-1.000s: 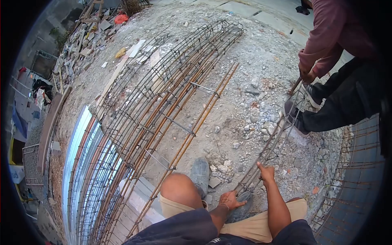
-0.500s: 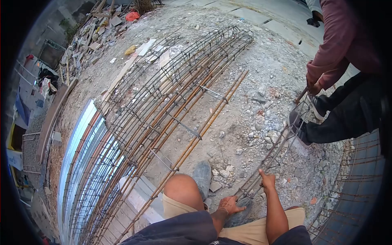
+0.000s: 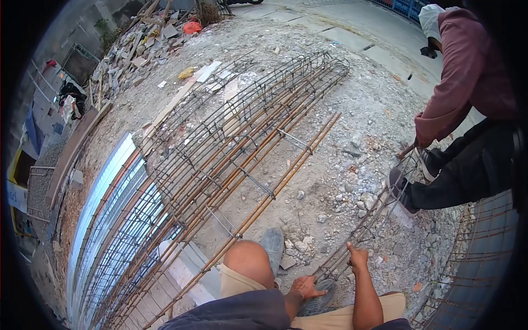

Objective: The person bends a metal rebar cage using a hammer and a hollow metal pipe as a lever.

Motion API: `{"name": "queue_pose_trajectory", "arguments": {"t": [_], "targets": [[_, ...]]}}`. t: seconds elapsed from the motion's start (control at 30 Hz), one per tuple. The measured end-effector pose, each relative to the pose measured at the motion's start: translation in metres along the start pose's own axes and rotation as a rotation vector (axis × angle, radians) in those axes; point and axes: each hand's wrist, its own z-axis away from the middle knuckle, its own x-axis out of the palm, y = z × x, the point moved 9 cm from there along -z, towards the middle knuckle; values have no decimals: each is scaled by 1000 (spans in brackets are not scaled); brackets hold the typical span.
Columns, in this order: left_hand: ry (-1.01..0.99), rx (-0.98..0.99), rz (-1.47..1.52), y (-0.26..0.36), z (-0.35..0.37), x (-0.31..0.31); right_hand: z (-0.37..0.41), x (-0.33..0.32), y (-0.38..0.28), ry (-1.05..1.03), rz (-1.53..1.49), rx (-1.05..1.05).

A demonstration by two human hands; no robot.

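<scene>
A narrow rebar cage (image 3: 379,208) slants from between my feet toward a co-worker. Near its close end, beside my grey shoe (image 3: 320,296), my left hand (image 3: 305,287) is closed around the bars. My right hand (image 3: 358,257) grips the same cage a little farther along, thumb lying along the top. At the far end a co-worker in a maroon sleeve (image 3: 454,99) bends over, holding a bar-like tool (image 3: 406,151) against the cage, one foot by it. That person's fingers are mostly hidden.
Long rebar cages (image 3: 242,148) lie to my left, over shiny metal sheets (image 3: 104,203) and a pale block (image 3: 187,269). Bent mesh (image 3: 484,242) stands at right. Rubble (image 3: 352,192) covers the ground. A debris heap (image 3: 137,49) is at the back left.
The view has tilted up slightly, so the scene sits lower in the picture. Both my hands keep their grip on the cage. The co-worker remains bent over its far end.
</scene>
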Motion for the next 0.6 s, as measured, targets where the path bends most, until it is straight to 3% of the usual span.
{"name": "queue_pose_trajectory", "arguments": {"t": [0.6], "targets": [[-20, -1, 21, 2, 2, -4, 0, 2, -3, -13, -15, -1]]}}
